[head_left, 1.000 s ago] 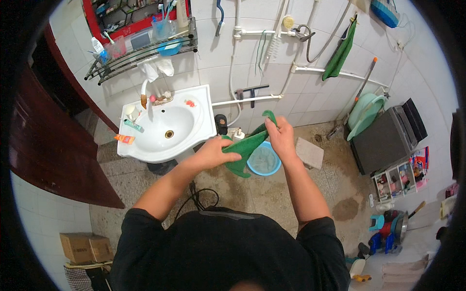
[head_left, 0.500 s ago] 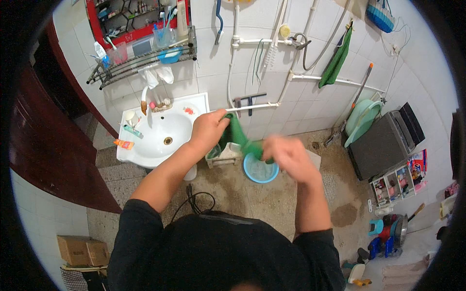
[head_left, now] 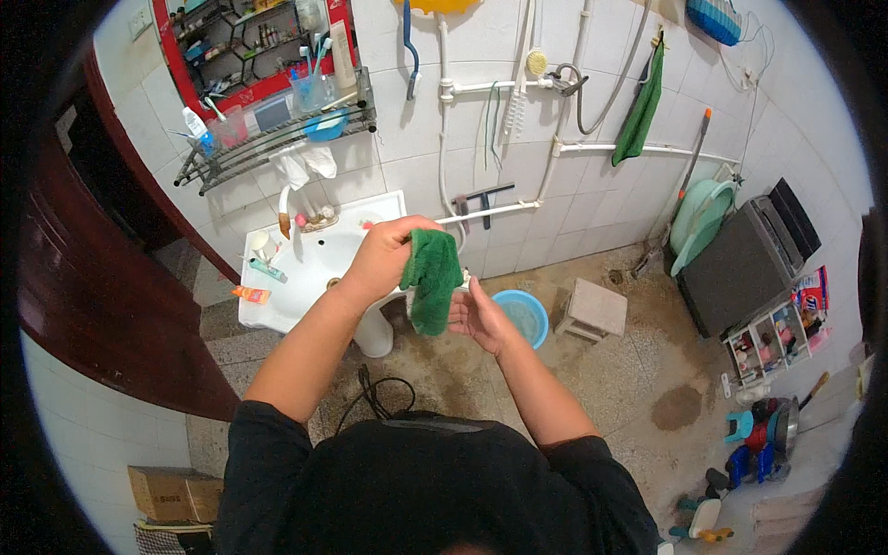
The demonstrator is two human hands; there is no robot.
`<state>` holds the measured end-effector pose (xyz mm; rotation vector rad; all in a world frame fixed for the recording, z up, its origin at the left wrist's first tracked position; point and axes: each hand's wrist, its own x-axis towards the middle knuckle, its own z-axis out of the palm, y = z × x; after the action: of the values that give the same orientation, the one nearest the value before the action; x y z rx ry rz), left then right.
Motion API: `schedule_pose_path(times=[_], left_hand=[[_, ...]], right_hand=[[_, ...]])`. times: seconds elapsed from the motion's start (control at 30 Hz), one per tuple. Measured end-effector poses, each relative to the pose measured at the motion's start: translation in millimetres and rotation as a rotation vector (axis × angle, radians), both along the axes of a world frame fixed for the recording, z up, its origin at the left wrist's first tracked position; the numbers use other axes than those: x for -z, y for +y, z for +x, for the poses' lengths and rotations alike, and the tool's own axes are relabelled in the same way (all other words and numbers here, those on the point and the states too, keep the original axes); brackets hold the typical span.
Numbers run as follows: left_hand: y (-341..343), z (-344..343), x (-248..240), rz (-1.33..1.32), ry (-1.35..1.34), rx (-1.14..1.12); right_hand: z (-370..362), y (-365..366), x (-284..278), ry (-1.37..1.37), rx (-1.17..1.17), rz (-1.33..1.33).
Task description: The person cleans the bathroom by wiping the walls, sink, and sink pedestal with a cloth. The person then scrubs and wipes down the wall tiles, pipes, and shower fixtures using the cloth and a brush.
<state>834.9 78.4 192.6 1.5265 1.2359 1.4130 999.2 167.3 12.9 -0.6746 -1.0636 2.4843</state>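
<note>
My left hand point(head_left: 381, 261) grips a green cloth point(head_left: 433, 282) by its upper edge. The cloth hangs down, bunched, over the right edge of the white sink point(head_left: 310, 250). My right hand point(head_left: 481, 316) is just right of the cloth's lower part, palm toward it with fingers spread. Whether those fingertips touch the cloth I cannot tell. Beyond my right hand, a blue basin point(head_left: 525, 314) that seems to hold water stands on the floor.
A small stool point(head_left: 594, 309) stands right of the basin. A wall shelf point(head_left: 277, 129) with toothbrush cups hangs above the sink. Another green cloth point(head_left: 640, 111) hangs from the wall pipe. At the right are a dark grey washing machine point(head_left: 745, 268) and a black cable point(head_left: 375, 393) lies on the floor.
My right hand has let go of the cloth and moved left, lower and open. The cloth, stretched between both hands before, now hangs from my left. The view has shifted, uncovering the stool.
</note>
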Motion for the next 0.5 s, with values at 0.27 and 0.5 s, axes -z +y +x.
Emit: schedule_pose_path(times=[0.27,0.5], left_hand=[[-13,-55,12,-0.078,-0.056,-0.03],[-24,-91,19,-0.132,0.096,-0.044]], right_hand=[[10,25,-7,0.187,0.202,0.099],[37,53,-67,0.455,0.429,0.15]])
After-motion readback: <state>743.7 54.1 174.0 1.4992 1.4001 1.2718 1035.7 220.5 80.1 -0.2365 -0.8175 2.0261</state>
